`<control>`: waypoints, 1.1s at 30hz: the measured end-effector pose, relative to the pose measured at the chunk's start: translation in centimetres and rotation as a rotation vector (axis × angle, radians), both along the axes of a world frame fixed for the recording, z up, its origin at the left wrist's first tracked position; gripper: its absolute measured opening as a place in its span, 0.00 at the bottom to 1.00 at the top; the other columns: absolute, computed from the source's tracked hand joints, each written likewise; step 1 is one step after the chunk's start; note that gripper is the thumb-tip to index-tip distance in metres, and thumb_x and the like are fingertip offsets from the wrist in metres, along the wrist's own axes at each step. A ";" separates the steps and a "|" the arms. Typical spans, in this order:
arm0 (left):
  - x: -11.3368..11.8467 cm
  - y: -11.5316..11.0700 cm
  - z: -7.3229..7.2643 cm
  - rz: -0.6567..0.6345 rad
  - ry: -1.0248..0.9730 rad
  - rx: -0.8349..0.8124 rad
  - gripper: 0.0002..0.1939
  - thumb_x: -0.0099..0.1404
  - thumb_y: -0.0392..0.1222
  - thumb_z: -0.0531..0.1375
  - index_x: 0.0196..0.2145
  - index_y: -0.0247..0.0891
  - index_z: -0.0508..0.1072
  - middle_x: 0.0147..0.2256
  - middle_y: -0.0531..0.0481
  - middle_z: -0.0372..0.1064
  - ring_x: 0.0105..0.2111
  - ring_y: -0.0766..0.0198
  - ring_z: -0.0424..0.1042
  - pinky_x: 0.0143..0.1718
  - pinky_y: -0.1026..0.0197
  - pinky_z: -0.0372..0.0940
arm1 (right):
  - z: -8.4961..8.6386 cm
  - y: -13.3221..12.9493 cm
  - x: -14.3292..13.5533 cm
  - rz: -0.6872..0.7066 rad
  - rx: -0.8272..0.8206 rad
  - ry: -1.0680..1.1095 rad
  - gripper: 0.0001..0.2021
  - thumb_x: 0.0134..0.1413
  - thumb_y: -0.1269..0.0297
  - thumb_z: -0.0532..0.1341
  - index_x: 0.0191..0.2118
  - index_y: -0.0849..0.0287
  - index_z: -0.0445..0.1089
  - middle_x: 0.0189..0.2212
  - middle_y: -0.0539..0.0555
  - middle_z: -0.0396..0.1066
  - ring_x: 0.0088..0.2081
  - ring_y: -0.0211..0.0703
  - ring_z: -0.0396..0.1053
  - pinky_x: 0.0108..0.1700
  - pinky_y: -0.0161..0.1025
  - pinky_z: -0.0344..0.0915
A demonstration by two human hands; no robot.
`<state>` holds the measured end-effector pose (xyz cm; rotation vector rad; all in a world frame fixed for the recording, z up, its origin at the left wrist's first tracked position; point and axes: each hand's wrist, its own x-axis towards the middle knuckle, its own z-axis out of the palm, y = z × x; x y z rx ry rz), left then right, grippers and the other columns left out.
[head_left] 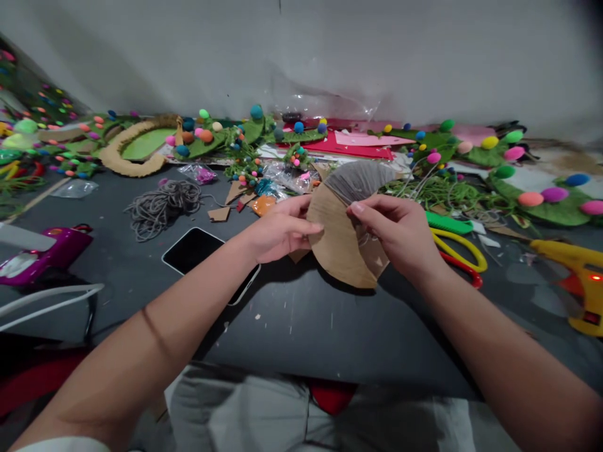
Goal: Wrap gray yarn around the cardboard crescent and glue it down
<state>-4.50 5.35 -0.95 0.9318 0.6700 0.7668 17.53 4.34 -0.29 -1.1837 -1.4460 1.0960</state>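
A curved piece of brown cardboard [336, 242] is held up above the dark table, its upper right part wrapped in close rows of grey yarn [360, 181]. My left hand [285, 231] grips the cardboard's left edge, with the thumb on its face. At the lower end of the wrapped rows, my right hand [396, 229] pinches with thumb and forefinger at the inner edge; whether a yarn strand is between the fingertips is too small to see. A loose bundle of grey yarn [164, 206] lies on the table to the left.
A phone [195, 250] lies under my left forearm. At right are scissors [459, 251] with yellow and red handles, and a yellow glue gun [577, 276] with a lit red light. A purple glue gun [51, 251] sits at left. Pom-pom-decorated green leaves [551, 198] line the back.
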 end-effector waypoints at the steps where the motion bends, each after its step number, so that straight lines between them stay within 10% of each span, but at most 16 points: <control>1: 0.2 0.0 -0.2 0.015 0.005 -0.011 0.20 0.59 0.34 0.68 0.50 0.39 0.76 0.46 0.44 0.78 0.40 0.61 0.78 0.38 0.61 0.74 | 0.0 -0.1 0.0 0.015 0.005 -0.040 0.09 0.55 0.56 0.69 0.33 0.57 0.80 0.28 0.52 0.76 0.27 0.36 0.66 0.30 0.35 0.62; 13: 0.8 0.4 -1.4 0.170 0.029 -0.015 0.11 0.60 0.38 0.69 0.40 0.34 0.75 0.41 0.43 0.79 0.37 0.60 0.79 0.38 0.58 0.73 | 0.0 -0.7 -0.2 -0.038 0.036 -0.188 0.11 0.55 0.56 0.68 0.30 0.57 0.78 0.24 0.52 0.72 0.26 0.36 0.63 0.28 0.36 0.58; 26: 1.4 -0.2 -1.6 0.266 0.108 0.157 0.29 0.60 0.42 0.68 0.53 0.47 0.59 0.34 0.54 0.73 0.31 0.63 0.76 0.36 0.55 0.73 | 0.0 -0.1 0.3 0.025 -0.030 0.055 0.11 0.56 0.56 0.68 0.37 0.58 0.80 0.25 0.49 0.69 0.25 0.32 0.58 0.26 0.33 0.53; 33: 1.3 -0.1 -1.6 0.271 0.105 0.213 0.29 0.61 0.42 0.67 0.54 0.48 0.57 0.35 0.54 0.74 0.31 0.63 0.76 0.37 0.55 0.73 | -0.1 -0.3 0.1 0.013 0.008 -0.184 0.10 0.54 0.57 0.68 0.32 0.59 0.79 0.25 0.52 0.73 0.26 0.35 0.63 0.27 0.34 0.57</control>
